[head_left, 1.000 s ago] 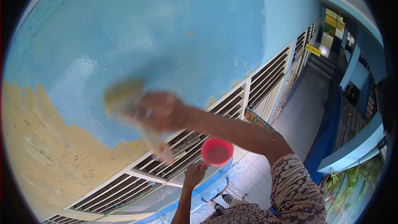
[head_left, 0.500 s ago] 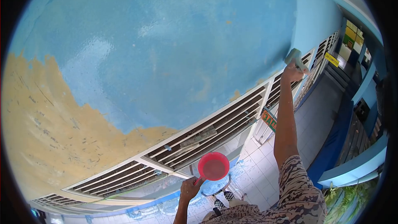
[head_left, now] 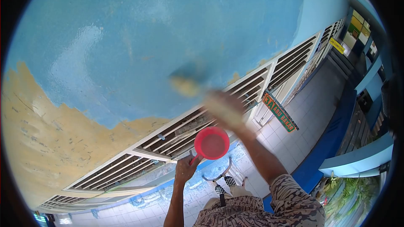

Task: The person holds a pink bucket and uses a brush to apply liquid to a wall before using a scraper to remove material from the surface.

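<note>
My left hand (head_left: 185,169) is closed round the handle of a round pink plastic dipper (head_left: 211,143), held level below the wall. The dipper has a dull greyish-pink inside. Higher and to the right, my right hand (head_left: 223,107) is smeared by motion, its arm stretched up to the wall. It grips a broad brush-like tool (head_left: 185,86), whose blurred yellowish end lies close to the blue part of the wall (head_left: 134,71); the tool's exact kind is hidden by the blur. A dark shadow falls beside it.
Bare tan wall (head_left: 54,134) meets the blue along a jagged edge. Slatted vents (head_left: 105,170) run below. A hanging sign (head_left: 280,111) sticks out at right. Beneath me are checkered shoes (head_left: 225,185) near a curved metal bar (head_left: 216,176), a tiled floor (head_left: 313,101) and plants (head_left: 349,193).
My right hand has swept left and down along the wall with the tool, away from the right-hand corner. The dipper stays in my left hand, slightly higher in view. More of the hanging sign shows.
</note>
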{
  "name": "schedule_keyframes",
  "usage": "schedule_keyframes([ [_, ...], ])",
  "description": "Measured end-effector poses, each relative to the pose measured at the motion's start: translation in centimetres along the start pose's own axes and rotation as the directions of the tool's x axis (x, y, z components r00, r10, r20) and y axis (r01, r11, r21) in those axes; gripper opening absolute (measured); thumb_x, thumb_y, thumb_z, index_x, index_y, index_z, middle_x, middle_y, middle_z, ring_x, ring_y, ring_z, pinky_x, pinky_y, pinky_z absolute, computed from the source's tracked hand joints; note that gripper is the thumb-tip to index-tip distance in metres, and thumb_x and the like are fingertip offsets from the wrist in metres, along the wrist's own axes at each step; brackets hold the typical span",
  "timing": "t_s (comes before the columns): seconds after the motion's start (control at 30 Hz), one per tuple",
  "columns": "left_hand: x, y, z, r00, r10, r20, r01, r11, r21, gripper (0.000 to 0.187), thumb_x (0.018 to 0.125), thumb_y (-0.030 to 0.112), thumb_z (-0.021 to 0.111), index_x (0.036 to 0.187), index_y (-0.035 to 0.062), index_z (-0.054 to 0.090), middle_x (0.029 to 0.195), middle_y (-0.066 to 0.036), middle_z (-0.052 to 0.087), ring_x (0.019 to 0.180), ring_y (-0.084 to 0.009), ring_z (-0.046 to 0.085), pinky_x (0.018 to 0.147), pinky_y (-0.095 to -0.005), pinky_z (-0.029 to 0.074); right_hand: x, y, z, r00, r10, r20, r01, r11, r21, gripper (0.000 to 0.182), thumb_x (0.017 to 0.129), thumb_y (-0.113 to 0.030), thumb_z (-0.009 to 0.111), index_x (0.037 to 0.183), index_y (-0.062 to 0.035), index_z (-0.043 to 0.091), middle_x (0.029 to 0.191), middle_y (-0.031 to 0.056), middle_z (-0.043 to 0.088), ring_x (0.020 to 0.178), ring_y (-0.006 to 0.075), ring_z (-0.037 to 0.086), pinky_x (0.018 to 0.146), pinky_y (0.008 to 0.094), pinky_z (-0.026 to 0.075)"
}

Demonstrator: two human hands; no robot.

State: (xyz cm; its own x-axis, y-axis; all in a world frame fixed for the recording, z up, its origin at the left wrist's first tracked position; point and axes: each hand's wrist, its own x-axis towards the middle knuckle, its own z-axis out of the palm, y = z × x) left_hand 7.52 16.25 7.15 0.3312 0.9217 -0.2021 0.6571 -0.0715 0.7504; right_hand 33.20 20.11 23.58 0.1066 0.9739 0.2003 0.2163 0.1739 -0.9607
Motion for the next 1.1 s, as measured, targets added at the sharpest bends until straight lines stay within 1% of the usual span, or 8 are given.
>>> schedule_keyframes([
  [0.1,0.7,0.9,-1.0,0.999,0.049,0.008,-0.049,0.998,-0.027,0.055,0.091,0.055,0.069,0.077,0.0009,0.069,0.056,-0.012,0.056,0.051,-0.0208,0.052,0.054,-0.0391,0.044,5.5,8.2,-13.2,0.600,-0.389,-0.699,0.504,0.863,-0.047,0.039,0.096,-0.023,0.069,0.127,-0.0003,0.061,0.121,0.0116,0.066,0.108,0.0246,0.067,0.089,0.0396,0.057],
  [0.17,0.3,2.6,-2.6,0.996,0.093,0.018,-0.093,0.995,0.029,0.055,0.091,0.054,0.070,0.078,0.0008,0.069,0.056,-0.012,0.054,0.051,-0.0205,0.050,0.053,-0.0382,0.043,7.9,6.6,-20.8,0.416,-0.184,-0.890,0.645,0.750,0.146,0.043,0.089,-0.003,0.071,0.129,0.0037,0.059,0.122,0.0118,0.066,0.102,0.0214,0.067,0.082,0.0408,0.059],
  [0.37,-2.0,1.9,-4.1,0.995,0.098,-0.012,-0.098,0.995,-0.005,0.047,0.092,0.045,0.074,0.077,0.0006,0.069,0.055,-0.007,0.052,0.052,-0.0141,0.046,0.051,-0.0359,0.040,10.1,13.6,-25.7,-0.111,-0.636,-0.763,0.509,0.623,-0.593,0.024,0.086,-0.007,0.076,0.104,0.0075,0.073,0.104,0.0149,0.073,0.089,0.0251,0.071,0.082,0.0354,0.059],
  [0.4,-2.0,1.2,-3.9,0.999,0.048,-0.001,-0.048,0.999,-0.016,0.048,0.091,0.048,0.072,0.081,0.0015,0.071,0.055,-0.011,0.052,0.050,-0.0180,0.045,0.052,-0.0387,0.041,10.1,17.2,-23.8,-0.089,-0.893,-0.440,-0.176,0.449,-0.876,0.018,0.089,-0.003,0.072,0.104,0.0074,0.073,0.106,0.0161,0.073,0.086,0.0258,0.070,0.086,0.0352,0.058],
  [0.5,-2.3,0.0,-3.5,1.000,0.014,0.027,-0.015,1.000,0.012,0.045,0.091,0.046,0.073,0.084,0.0018,0.072,0.058,-0.012,0.057,0.051,-0.0199,0.051,0.054,-0.0390,0.043,3.2,11.8,-2.8,0.457,-0.639,-0.619,0.013,0.701,-0.713,0.028,0.091,-0.017,0.073,0.113,0.0000,0.069,0.096,0.0091,0.071,0.084,0.0209,0.070,0.073,0.0303,0.056],
  [0.7,-1.1,-2.7,-2.0,0.955,0.270,-0.125,-0.276,0.960,-0.038,0.045,0.090,0.046,0.073,0.084,0.0012,0.073,0.063,-0.015,0.064,0.054,-0.0241,0.058,0.056,-0.0400,0.046,-3.8,5.4,12.8,0.498,-0.823,0.273,0.838,0.377,-0.394,0.064,0.087,-0.022,0.066,0.149,-0.0231,0.051,0.135,0.0079,0.060,0.119,0.0279,0.063,0.091,0.0434,0.057],
  [0.83,-2.1,-0.8,-3.5,0.999,-0.031,-0.024,0.031,0.999,-0.011,0.046,0.091,0.045,0.074,0.081,0.0003,0.071,0.058,-0.009,0.059,0.052,-0.0179,0.054,0.054,-0.0376,0.044,-0.7,9.3,3.1,0.891,-0.426,-0.159,0.399,0.900,-0.177,0.046,0.089,-0.019,0.070,0.132,-0.0097,0.060,0.127,0.0104,0.064,0.111,0.0260,0.065,0.089,0.0391,0.057],
  [1.1,-4.8,-1.1,-4.4,0.990,-0.080,-0.115,0.076,0.996,-0.044,0.044,0.090,0.042,0.076,0.083,-0.0012,0.072,0.059,-0.009,0.060,0.053,-0.0162,0.054,0.054,-0.0353,0.044,5.3,15.7,-20.3,0.161,-0.410,-0.898,0.479,0.828,-0.292,0.037,0.094,-0.014,0.071,0.121,0.0092,0.062,0.112,0.0132,0.067,0.097,0.0203,0.065,0.087,0.0352,0.055],
])
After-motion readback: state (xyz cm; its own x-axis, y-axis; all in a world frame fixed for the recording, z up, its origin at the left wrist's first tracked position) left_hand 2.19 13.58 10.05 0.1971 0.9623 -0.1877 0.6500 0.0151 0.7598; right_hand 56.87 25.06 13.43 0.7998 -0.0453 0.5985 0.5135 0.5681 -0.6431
